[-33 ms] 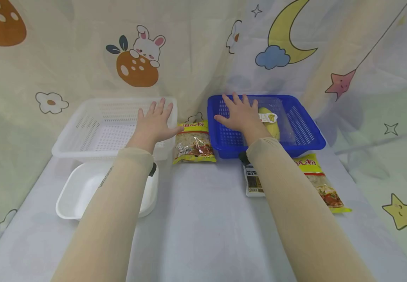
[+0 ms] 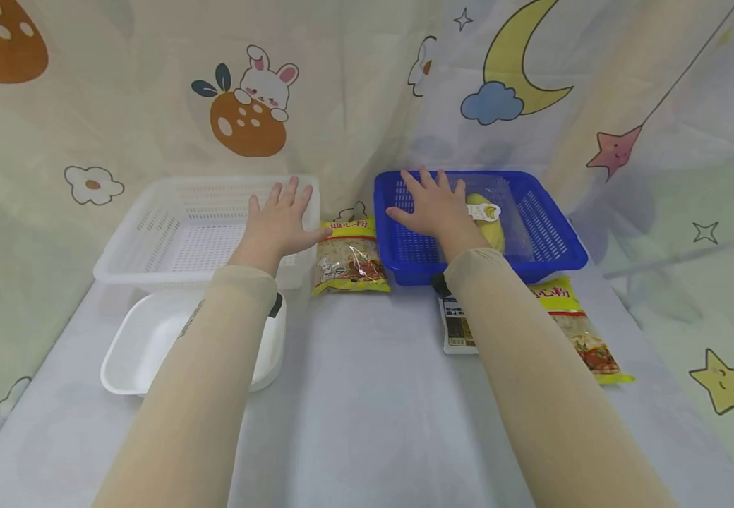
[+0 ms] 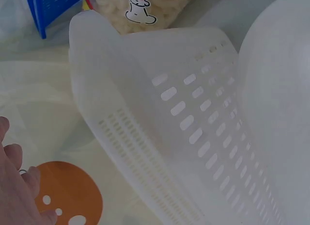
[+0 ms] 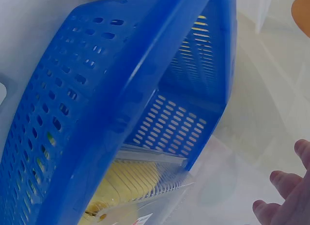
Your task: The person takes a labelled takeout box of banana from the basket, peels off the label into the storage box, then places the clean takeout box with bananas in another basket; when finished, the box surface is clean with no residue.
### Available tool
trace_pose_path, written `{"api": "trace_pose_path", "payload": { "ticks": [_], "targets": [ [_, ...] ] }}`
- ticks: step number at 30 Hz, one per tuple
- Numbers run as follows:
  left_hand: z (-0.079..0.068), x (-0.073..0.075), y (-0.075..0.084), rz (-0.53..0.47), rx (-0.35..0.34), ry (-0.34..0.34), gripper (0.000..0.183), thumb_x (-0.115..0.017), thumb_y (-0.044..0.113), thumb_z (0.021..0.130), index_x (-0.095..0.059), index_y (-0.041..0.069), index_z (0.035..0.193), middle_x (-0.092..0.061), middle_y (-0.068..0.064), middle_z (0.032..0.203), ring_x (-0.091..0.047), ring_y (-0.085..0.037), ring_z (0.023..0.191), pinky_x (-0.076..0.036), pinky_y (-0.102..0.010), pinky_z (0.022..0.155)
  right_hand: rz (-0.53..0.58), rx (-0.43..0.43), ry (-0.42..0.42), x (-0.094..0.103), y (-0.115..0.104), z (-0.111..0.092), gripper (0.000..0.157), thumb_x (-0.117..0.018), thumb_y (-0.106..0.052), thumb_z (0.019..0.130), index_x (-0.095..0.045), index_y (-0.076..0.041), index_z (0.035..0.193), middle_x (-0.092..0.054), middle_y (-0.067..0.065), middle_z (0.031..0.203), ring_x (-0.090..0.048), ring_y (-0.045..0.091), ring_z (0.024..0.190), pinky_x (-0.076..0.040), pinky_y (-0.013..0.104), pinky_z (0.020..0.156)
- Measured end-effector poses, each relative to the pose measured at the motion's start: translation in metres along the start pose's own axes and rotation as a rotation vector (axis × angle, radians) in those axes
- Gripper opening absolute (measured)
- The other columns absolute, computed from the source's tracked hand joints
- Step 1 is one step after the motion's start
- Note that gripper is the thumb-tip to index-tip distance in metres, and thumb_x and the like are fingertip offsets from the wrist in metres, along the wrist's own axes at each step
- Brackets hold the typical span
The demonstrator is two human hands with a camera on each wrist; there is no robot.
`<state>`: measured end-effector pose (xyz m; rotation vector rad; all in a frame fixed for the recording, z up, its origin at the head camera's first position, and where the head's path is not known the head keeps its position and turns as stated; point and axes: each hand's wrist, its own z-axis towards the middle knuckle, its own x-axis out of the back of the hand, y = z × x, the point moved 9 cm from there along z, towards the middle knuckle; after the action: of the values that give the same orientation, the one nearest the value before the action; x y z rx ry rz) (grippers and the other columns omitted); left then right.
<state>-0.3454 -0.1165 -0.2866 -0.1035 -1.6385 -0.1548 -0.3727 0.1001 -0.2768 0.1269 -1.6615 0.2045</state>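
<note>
My left hand [image 2: 278, 224] is held over the right part of a white slotted basket [image 2: 205, 243], fingers spread, with nothing in it. Its thumb overlaps the edge of a yellow-topped pasta bag [image 2: 351, 261] in the head view. Over the left part of a blue slotted basket [image 2: 548, 233], my right hand [image 2: 433, 204] is also spread and holds nothing. Inside that basket, beside the right hand, lies a yellow banana [image 2: 490, 231] in a clear plastic tray with a label. Both wrist views show the fingers apart from the basket walls.
A white basin [image 2: 151, 342] stands in front of the white basket, partly behind the left forearm. Near the right forearm lie a white packet [image 2: 459, 328] with a dark label, partly covered, and another pasta bag [image 2: 579, 331]. A printed curtain [image 2: 354, 92] hangs behind the baskets.
</note>
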Motion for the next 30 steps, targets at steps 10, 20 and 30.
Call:
{"api": "trace_pose_path", "payload": {
  "ticks": [10, 20, 30],
  "targets": [
    [-0.003, -0.001, -0.004, -0.008, 0.000, 0.002, 0.086, -0.041, 0.064, 0.083, -0.006, 0.019, 0.148, 0.004, -0.008, 0.154, 0.001, -0.034, 0.140, 0.000, -0.064, 0.106, 0.004, 0.005, -0.008, -0.004, -0.005, 0.000, 0.080, -0.033, -0.066, 0.086, -0.001, -0.026, 0.147, 0.003, 0.011, 0.154, 0.001, 0.042, 0.138, 0.002, 0.064, 0.106],
    [-0.006, 0.006, -0.006, 0.012, 0.002, 0.006, 0.085, -0.039, 0.064, 0.084, -0.005, 0.019, 0.148, 0.002, -0.010, 0.154, -0.002, -0.036, 0.140, -0.002, -0.065, 0.106, 0.018, 0.021, -0.002, -0.005, -0.007, -0.001, 0.081, -0.031, -0.068, 0.085, 0.000, -0.027, 0.147, 0.003, 0.011, 0.154, 0.000, 0.042, 0.138, -0.001, 0.064, 0.106],
    [-0.010, 0.002, 0.001, 0.022, 0.039, 0.029, 0.085, -0.035, 0.066, 0.083, -0.003, 0.020, 0.148, 0.000, -0.009, 0.154, -0.002, -0.038, 0.140, -0.004, -0.065, 0.106, 0.005, 0.030, 0.008, -0.015, 0.006, -0.005, 0.082, -0.031, -0.069, 0.084, 0.001, -0.027, 0.147, 0.002, 0.011, 0.154, 0.000, 0.041, 0.139, -0.002, 0.065, 0.106]
  ]
}}
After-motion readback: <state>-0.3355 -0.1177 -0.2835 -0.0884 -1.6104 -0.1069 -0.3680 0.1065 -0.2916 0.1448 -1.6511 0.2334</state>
